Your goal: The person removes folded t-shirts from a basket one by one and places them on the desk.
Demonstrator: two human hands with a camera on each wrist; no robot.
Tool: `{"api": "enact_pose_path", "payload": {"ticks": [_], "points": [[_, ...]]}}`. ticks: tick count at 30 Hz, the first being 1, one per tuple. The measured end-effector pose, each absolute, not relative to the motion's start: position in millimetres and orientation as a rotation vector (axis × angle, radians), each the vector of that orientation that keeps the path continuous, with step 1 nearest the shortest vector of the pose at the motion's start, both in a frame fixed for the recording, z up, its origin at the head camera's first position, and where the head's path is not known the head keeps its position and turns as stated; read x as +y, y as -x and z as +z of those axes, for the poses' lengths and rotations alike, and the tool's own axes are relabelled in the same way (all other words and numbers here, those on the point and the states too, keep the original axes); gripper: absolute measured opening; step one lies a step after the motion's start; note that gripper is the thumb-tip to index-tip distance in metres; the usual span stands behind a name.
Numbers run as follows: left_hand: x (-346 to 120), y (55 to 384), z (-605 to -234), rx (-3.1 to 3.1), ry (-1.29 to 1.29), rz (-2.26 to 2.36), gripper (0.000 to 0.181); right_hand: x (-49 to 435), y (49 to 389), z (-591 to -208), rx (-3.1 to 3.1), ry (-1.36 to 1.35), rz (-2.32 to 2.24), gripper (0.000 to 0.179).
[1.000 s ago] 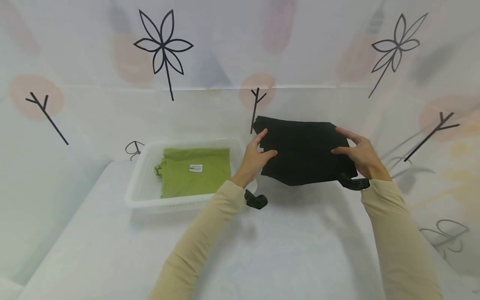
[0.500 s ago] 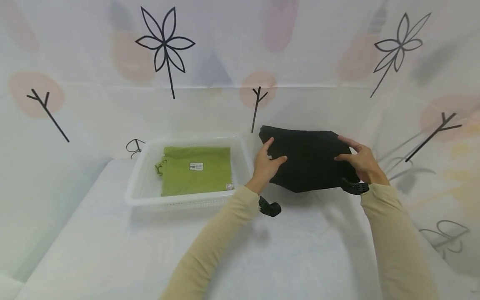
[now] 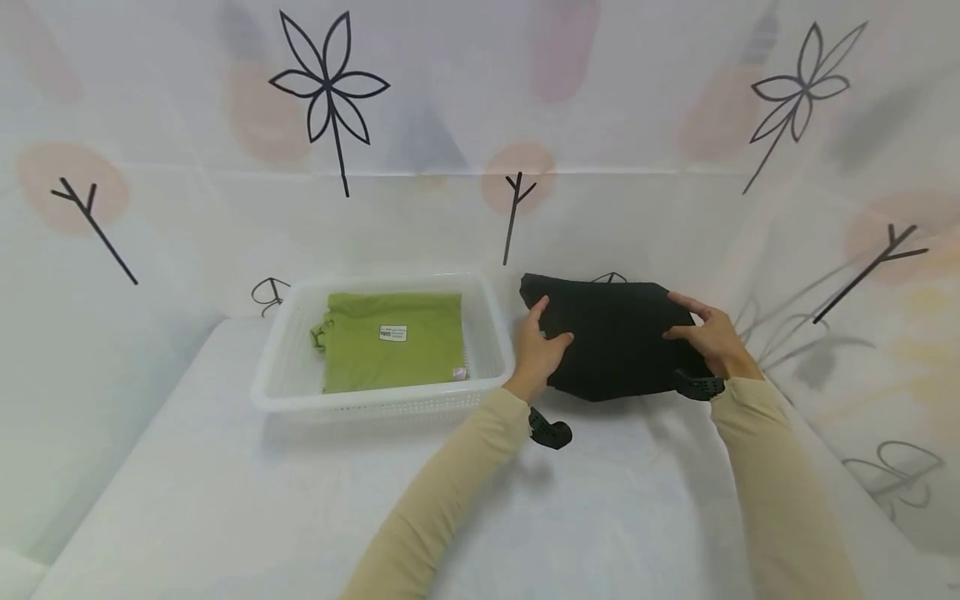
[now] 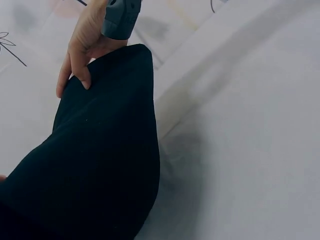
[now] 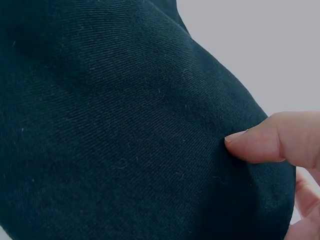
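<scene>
Both hands hold a folded black cloth garment [image 3: 611,337] over the right side of the table. My left hand [image 3: 537,354] grips its left end, thumb on the near face. At the opposite end, my right hand [image 3: 712,340] pinches the fabric between thumb and fingers. The right wrist view shows a thumb [image 5: 255,142] pressed on the ribbed dark cloth, with other fingers partly hidden behind its edge. In the left wrist view the garment [image 4: 105,135] bulges toward the camera. To the left, a folded green garment [image 3: 393,358] with a white label lies in a basket.
The white plastic basket [image 3: 300,403] stands just left of my left hand. A white cloth covers the table [image 3: 300,508], and a patterned sheet [image 3: 420,225] hangs behind and beside it. Each wrist carries a dark strapped device [image 3: 551,432].
Both hands have lowered the black garment toward the table, and the left hand has shifted right, away from the basket. The green garment and basket have stayed in place.
</scene>
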State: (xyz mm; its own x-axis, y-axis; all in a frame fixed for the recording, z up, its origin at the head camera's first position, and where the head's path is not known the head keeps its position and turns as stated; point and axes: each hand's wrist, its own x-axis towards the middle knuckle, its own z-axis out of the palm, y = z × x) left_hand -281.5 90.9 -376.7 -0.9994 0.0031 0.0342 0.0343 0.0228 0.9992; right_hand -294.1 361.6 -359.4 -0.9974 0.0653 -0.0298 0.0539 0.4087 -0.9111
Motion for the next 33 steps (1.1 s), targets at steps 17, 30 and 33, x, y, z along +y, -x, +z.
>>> {"api": "enact_pose_path", "payload": {"ticks": [17, 30, 33], "points": [[95.5, 277.8, -407.3, -2.317, -0.077, -2.159, 0.072, 368.1, 297.5, -389.8, -2.741, 0.093, 1.61, 0.08], [90.9, 282.2, -423.8, -2.422, -0.086, -2.171, 0.081, 371.4, 298.3, -403.5, -2.914, 0.064, 1.439, 0.079], [90.2, 283.0, -425.3, -2.44, -0.099, -2.188, 0.081, 372.2, 298.4, -407.0, -2.929, 0.079, 1.418, 0.079]]}}
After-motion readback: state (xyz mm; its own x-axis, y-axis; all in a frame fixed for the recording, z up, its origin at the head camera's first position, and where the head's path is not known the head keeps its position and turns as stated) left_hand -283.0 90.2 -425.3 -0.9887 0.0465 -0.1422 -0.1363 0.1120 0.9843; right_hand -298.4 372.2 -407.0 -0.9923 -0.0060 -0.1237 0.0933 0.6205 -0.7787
